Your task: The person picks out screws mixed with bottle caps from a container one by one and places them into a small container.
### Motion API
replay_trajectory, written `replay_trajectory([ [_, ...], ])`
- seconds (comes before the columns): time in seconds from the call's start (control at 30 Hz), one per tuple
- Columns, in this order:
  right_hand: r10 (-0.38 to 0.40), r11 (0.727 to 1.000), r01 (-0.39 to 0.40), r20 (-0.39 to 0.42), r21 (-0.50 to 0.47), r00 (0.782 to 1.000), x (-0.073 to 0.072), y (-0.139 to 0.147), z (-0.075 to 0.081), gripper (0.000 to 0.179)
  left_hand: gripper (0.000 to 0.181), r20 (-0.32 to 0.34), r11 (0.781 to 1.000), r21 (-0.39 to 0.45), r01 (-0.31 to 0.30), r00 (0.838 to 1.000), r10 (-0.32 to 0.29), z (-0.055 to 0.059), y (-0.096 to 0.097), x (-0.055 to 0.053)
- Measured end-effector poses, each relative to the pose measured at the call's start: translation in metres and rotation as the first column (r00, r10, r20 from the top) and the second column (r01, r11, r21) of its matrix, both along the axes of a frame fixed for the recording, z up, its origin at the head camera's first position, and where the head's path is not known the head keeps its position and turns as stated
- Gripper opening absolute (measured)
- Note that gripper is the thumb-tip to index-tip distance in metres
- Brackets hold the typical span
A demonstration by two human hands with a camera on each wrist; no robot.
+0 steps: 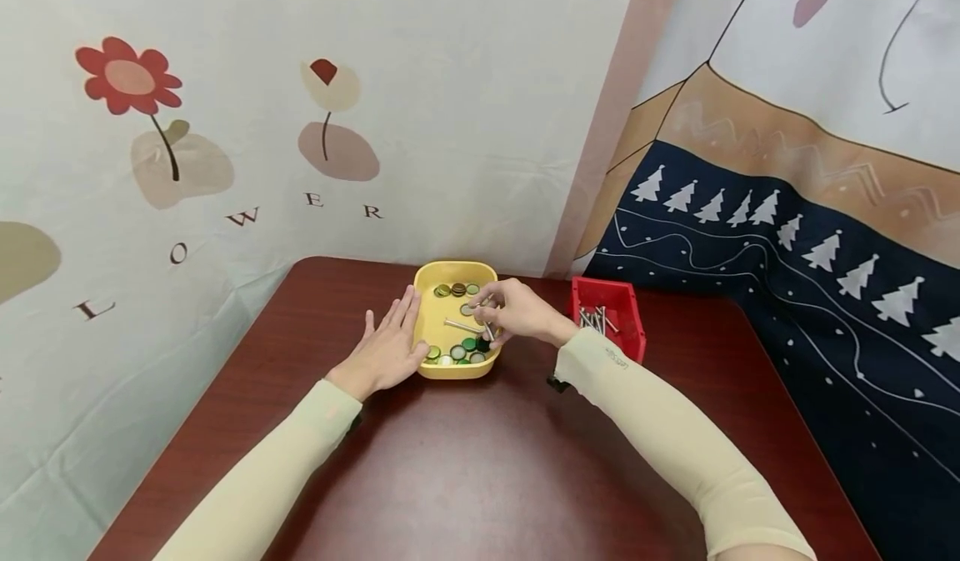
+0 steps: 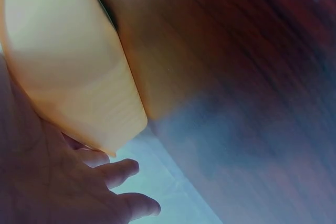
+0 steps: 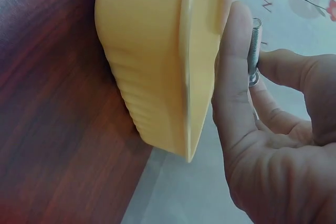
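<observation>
A yellow tray holds several bottle caps, with green and silvery ones at its near end and more at its far end. A long bolt shows across its middle. My left hand rests along the tray's left wall, fingers stretched out; the left wrist view shows its fingers beside the wall. Over the tray's right side, my right hand pinches a threaded bolt between thumb and fingers. Part of that bolt is hidden by the fingers.
A red bin with several bolts stands right of the tray, beside my right wrist. The dark red wooden table runs back to a printed cloth behind the tray.
</observation>
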State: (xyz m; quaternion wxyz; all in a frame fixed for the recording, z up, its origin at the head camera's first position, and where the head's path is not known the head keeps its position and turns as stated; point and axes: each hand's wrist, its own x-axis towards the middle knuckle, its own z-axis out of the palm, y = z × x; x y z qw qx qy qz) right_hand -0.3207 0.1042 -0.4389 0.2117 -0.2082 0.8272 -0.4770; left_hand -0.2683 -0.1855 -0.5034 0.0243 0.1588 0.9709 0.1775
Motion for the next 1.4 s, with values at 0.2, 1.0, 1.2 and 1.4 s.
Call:
replay_trajectory([
  [0.2, -0.040, 0.998, 0.041, 0.034, -0.050, 0.999, 0.009, 0.019, 0.002, 0.028, 0.092, -0.007, 1.000, -0.008, -0.004, 1.000, 0.004, 0.000, -0.001, 0.000],
  [1.0, -0.271, 0.953, 0.284, 0.126, -0.104, 0.954, 0.013, 0.129, 0.012, 0.035, 0.092, -0.002, 1.000, 0.001, -0.002, 1.000, 0.002, -0.002, 0.003, 0.000],
  [1.2, -0.311, 0.943, 0.322, 0.123, -0.082, 0.943, 0.013, 0.145, 0.012, 0.039, 0.092, -0.009, 1.000, -0.006, 0.003, 1.000, -0.003, -0.002, 0.002, -0.001],
  [1.4, -0.361, 0.929, 0.367, 0.113, -0.039, 0.926, 0.007, 0.154, 0.012, 0.040, 0.092, -0.006, 1.000, -0.002, 0.003, 1.000, -0.003, -0.002, 0.002, -0.001],
])
